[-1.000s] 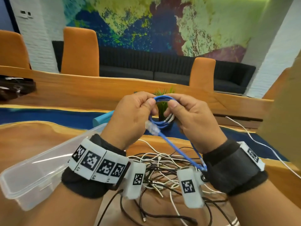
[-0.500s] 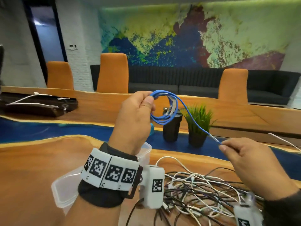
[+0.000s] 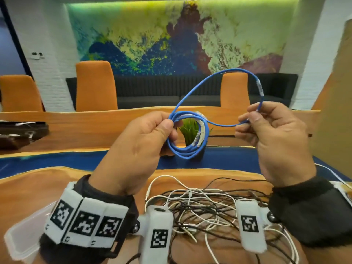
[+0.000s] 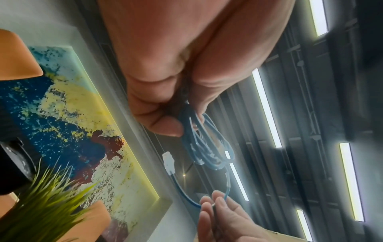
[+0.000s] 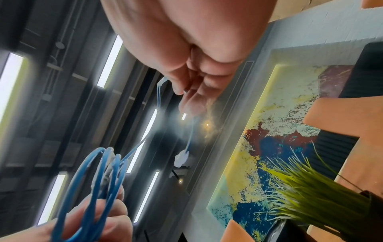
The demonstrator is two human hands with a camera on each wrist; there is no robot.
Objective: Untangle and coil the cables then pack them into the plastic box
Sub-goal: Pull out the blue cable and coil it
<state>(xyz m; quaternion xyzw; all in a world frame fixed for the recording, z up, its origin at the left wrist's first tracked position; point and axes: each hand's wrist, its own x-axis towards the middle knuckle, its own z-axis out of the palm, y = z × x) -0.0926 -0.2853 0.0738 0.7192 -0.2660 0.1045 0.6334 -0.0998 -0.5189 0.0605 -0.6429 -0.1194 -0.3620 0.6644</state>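
My left hand pinches the round blue cable coil, right hand fingers clamp its thin loose end.

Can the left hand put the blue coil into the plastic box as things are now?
Probably yes. The left hand holds the blue coil above the table, and the plastic box lies open beside its wrist; only the tail in the right hand restrains it.

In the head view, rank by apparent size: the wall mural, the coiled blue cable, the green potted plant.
1. Multicoloured wall mural, largest.
2. Blue cable coil, pinched by the left hand.
3. Green potted plant, mostly hidden behind the coil; unsure.
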